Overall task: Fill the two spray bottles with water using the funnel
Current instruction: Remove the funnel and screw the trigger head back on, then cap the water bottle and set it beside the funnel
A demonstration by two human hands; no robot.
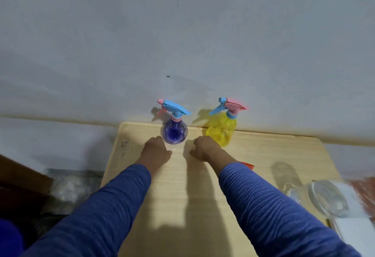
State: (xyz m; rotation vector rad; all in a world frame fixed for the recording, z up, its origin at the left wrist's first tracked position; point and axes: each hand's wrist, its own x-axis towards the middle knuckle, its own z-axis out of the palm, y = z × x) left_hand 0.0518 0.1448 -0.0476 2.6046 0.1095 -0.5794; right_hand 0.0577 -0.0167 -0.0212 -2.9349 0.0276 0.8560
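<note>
A purple spray bottle (174, 133) with a blue and pink trigger head stands at the table's far edge. To its right is a yellow spray bottle (222, 131) with a pink and blue head. Both heads are on. My left hand (156, 149) rests on the table just in front of the purple bottle, fingers curled under, holding nothing. My right hand (205, 148) lies the same way beside the yellow bottle's base. An orange funnel (247, 165) shows only as a sliver behind my right forearm.
The light wooden table (182, 185) stands against a pale wall. A clear glass jar (324, 200) sits near the right edge, next to a white object (355, 228). Dark clutter and plastic lie on the floor to the left (67, 192).
</note>
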